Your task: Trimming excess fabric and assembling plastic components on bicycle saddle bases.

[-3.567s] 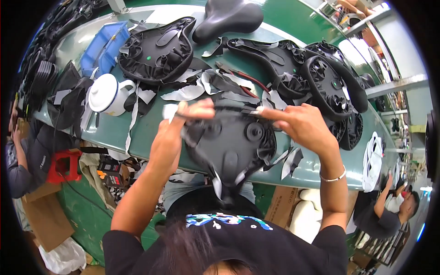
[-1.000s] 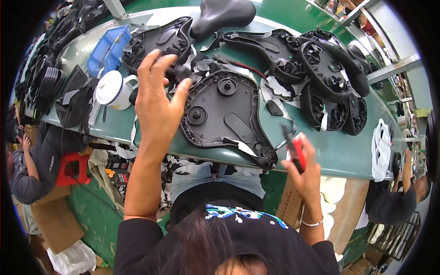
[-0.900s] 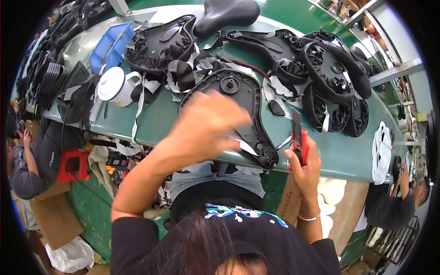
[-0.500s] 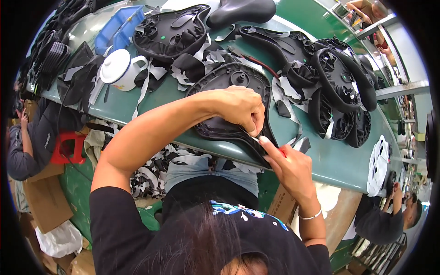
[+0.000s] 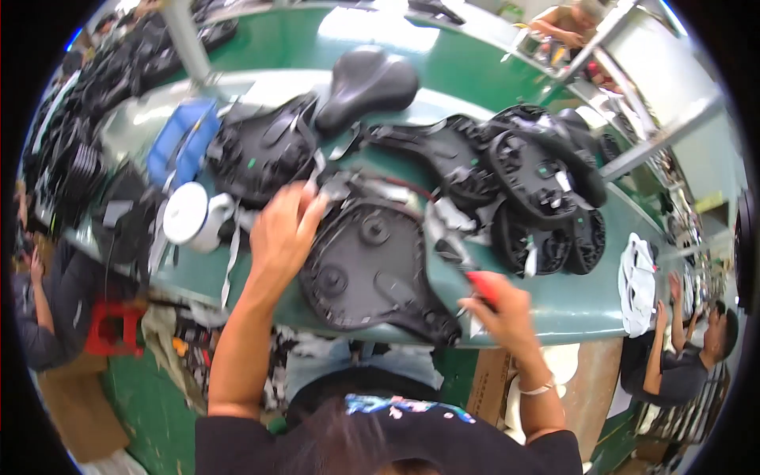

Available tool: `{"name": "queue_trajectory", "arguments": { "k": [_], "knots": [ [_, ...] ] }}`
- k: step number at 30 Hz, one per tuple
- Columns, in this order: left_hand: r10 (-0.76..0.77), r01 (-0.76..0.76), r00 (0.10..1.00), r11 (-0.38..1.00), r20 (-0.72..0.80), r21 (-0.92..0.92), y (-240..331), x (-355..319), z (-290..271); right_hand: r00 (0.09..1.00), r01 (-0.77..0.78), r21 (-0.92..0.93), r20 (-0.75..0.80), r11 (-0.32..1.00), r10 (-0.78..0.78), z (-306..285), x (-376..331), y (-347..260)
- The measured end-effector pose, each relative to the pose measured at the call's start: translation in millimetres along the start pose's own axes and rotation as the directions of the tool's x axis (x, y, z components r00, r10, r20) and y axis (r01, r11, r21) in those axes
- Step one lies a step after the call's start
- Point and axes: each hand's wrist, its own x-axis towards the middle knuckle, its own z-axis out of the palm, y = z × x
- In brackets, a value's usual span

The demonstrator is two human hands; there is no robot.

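An upturned black bicycle saddle (image 5: 364, 269) lies near the table's front edge, its ribbed underside showing two round bosses and its narrow nose toward the lower right. My left hand (image 5: 281, 237) is off its left edge, among black and white fabric scraps. Motion blurs those fingertips, so whether they grip a scrap is unclear. My right hand (image 5: 507, 313), right of the saddle's nose, is closed round a red-handled tool (image 5: 484, 289); the tool's working end is hard to make out. Beyond my left hand lies another upturned saddle (image 5: 257, 154) with gathered black cover edges.
Several upturned saddles (image 5: 538, 178) are heaped at the right. A finished-looking black saddle (image 5: 368, 83) lies right side up at the back. A white enamel mug (image 5: 186, 215) and blue bin (image 5: 182, 142) stand left. Co-workers sit at both sides; one person (image 5: 673, 360) is at right.
My left hand has left the near saddle's edge and moved up-left. My right hand has drawn away rightward with the red-handled tool. The near saddle now lies uncovered by my arms; the view has shifted.
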Motion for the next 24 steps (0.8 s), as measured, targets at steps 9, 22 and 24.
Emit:
{"name": "queue_trajectory", "arguments": {
  "k": [9, 22, 24],
  "knots": [
    [-0.211, 0.415, 0.902, 0.667, 0.376, -0.619, -3, 63, -7, 0.763, 0.262, 0.131, -0.635, 0.956, -0.122, -21, 89, -4],
    [-0.284, 0.11, 0.915, 0.859, 0.287, 0.499, 3, 242, 92, 0.914, -0.335, 0.566, 0.002, 0.754, 0.405, 85, -6, 27],
    [-0.241, 0.082, 0.942, 0.84, 0.233, 0.537, 5, 238, 90, 0.906, -0.367, 0.566, 0.036, 0.738, 0.423, 83, -2, 27]
  ]
}}
